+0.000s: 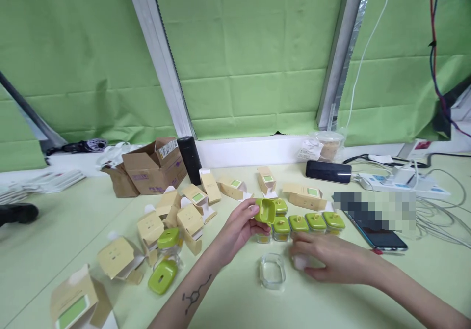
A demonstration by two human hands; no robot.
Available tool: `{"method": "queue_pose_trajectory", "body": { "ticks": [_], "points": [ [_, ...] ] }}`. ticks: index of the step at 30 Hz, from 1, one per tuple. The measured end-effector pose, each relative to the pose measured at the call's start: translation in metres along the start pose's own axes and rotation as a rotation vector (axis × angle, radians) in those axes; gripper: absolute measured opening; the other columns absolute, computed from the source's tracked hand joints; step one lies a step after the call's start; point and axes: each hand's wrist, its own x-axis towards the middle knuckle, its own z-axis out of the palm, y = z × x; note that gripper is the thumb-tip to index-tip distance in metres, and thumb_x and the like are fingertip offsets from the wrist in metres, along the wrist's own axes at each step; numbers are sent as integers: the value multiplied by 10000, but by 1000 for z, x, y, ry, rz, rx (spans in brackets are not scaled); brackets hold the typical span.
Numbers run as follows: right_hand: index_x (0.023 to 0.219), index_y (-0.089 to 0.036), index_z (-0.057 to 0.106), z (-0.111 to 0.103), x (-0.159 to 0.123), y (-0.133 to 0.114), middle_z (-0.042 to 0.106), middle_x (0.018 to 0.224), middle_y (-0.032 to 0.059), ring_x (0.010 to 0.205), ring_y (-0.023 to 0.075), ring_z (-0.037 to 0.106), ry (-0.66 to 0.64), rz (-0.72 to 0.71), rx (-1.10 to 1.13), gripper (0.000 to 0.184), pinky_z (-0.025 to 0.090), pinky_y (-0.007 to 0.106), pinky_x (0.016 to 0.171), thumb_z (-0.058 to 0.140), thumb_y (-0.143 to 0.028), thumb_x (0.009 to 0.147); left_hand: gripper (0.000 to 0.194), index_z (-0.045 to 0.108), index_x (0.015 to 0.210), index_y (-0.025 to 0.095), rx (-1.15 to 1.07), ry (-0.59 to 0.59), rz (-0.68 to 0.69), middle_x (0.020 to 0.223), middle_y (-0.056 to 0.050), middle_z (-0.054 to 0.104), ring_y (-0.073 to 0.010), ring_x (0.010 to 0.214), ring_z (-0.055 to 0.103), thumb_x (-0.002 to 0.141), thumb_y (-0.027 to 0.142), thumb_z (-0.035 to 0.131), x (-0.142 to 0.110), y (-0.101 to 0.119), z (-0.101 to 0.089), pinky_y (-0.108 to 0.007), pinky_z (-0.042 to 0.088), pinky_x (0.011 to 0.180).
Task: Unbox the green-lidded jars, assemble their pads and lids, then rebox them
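The lidless jar (pixel 273 283) stands on the worktop (pixel 235 309). Beyond it, the left hand (pixel 238 230) pinches a green lid (pixel 266 211); right of it, the right hand (pixel 326 258) curls over a pale thing (pixel 300 261), its grip impossible to tell. Lidded jars (pixel 299 223) stand beyond the lidless jar.

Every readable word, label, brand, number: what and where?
Legible: none.
Cardboard carton: purple print and white label, too small to read.
Kraft boxes: fine print, too small.
Plastic bag label: blurred.
Power strip: blue markings, unreadable.
Left forearm tattoo: line drawing, any letters too small.
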Motion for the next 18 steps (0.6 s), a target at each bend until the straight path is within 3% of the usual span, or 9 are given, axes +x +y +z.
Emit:
{"method": "queue_pose_trajectory", "body": {
  "ticks": [2, 4, 8, 11, 14, 18],
  "points": [
    [865, -215, 607, -5, 4, 2, 623, 855, 13, 730, 184, 630, -33, -1, 90, 286, 493, 274, 616, 534, -22, 666, 263, 587, 984, 147, 3, 2, 15, 882, -59, 674, -170, 728, 646, 789, 308, 658, 2, 4, 3, -305, 500, 724],
    [892, -219, 589, -20, 9, 2, 628, 876, 5, 777, 178, 628, 33, -1, 264, 308, 510, 288, 685, 541, -17, 664, 254, 596, 1009, 152, -11, 2, 56, 906, -59, 676, -169, 765, 645, 802, 291, 643, 3, 10, 9, -306, 499, 760],
    [965, -214, 524, -45, 23, -5, 610, 956, 39, 873, 175, 620, 466, 39, 709, 234, 526, 314, 773, 607, -145, 758, 284, 590, 1074, 168, -48, 49, 113, 955, -58, 674, -182, 847, 644, 822, 295, 625, -1, 13, 21, -325, 489, 826],
    [942, -224, 494, -38, 35, -11, 602, 952, 37, 878, 162, 625, 675, 45, 947, 200, 535, 292, 760, 634, -268, 806, 343, 570, 1124, 183, -40, 90, 66, 984, -64, 679, -190, 856, 648, 809, 290, 649, -7, 5, 26, -341, 487, 837],
    [930, -237, 479, -20, 42, -14, 586, 941, 20, 881, 157, 621, 695, 62, 997, 250, 533, 288, 761, 673, -316, 793, 338, 580, 1121, 181, -42, 97, 43, 1058, -79, 667, -191, 874, 643, 806, 277, 656, -10, -4, 27, -343, 487, 840],
    [935, -236, 513, -8, 43, -14, 584, 925, 22, 884, 178, 615, 651, 108, 900, 275, 527, 319, 783, 703, -345, 769, 292, 584, 1114, 174, -53, 76, 54, 1080, -93, 655, -190, 909, 623, 848, 294, 601, -9, -9, 26, -341, 488, 838]
  ]
}}
